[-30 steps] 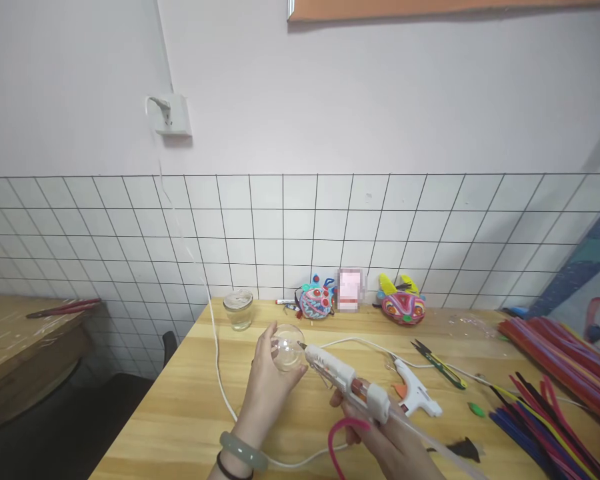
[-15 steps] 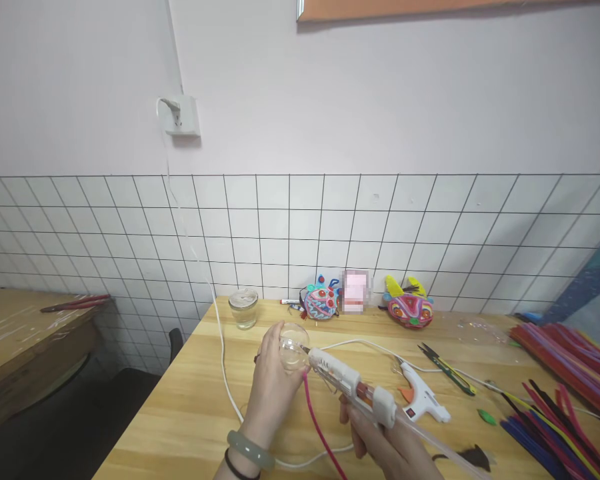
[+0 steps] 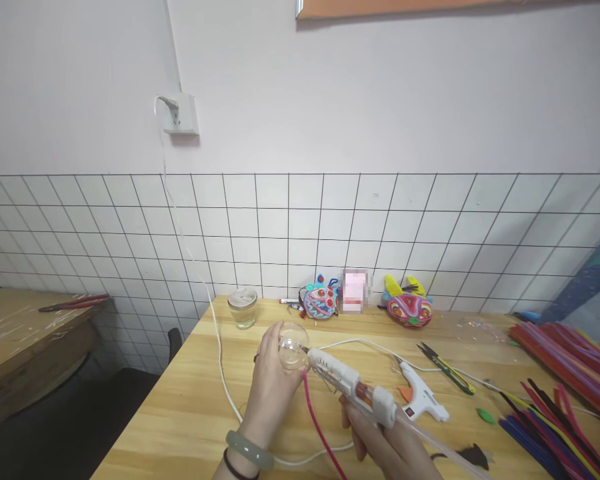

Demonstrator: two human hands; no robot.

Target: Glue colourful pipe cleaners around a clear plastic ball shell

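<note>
Counter: pale wood counter (image 3: 190,413) against a white wall tiled on its lower half, a socket above.
Around: glass jar (image 3: 243,308), two colourful masks, a second glue gun (image 3: 423,399), snips, pipe cleaners at right.
Change: almost none since half a second ago; a second ago the pink pipe cleaner (image 3: 320,427) curled low by the right hand, now it reaches the ball.
Left hand (image 3: 273,387): curled around a clear ball (image 3: 293,352).
Right hand (image 3: 395,450): clenched on a white glue gun (image 3: 353,387), nozzle at the ball.

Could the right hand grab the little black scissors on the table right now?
Probably not right away. The right hand is full, wrapped around the glue gun. The scissors lie uncovered on the table to its right, so the path looks free once the gun is put down.
</note>
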